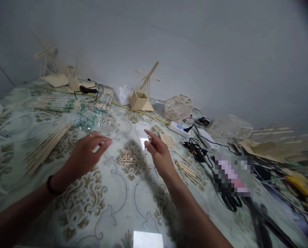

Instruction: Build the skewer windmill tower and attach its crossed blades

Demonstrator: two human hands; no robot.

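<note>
My left hand [88, 151] hovers over the patterned tablecloth [97, 203], fingers stretched out and a little blurred, holding nothing I can see. My right hand [157, 151] is raised to its right, fingers loosely extended with the index pointing up-left, also empty. Between and just below the two hands lies a small pile of short wooden sticks [128, 158]. A small flat wooden square [167, 140] lies just right of my right hand.
Bundles of long sticks [46, 146] lie at the left. Stick frames, a wooden box model [140, 101] and a lattice ball [178, 107] stand along the wall. A power strip [178, 128], black cables and tools [196, 150] crowd the right side.
</note>
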